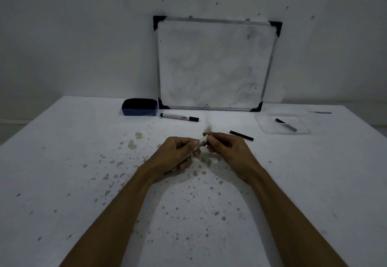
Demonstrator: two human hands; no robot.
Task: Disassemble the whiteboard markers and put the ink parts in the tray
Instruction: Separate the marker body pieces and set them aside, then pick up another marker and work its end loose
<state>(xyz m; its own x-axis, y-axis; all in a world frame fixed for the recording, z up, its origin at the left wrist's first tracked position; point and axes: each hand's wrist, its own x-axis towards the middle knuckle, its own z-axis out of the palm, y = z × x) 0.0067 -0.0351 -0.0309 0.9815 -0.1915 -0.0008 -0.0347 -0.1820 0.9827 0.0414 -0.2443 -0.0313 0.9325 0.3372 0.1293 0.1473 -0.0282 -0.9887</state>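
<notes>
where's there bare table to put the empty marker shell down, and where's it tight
Free: the wide stretch left of the left hand, below the eraser, and the near table around the forearms. Tighter: the far strip, where the whole marker, black stick and tray lie before the whiteboard.

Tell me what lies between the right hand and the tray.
In the head view, a loose black stick lies on the table between the right hand and the tray; otherwise bare.
</notes>
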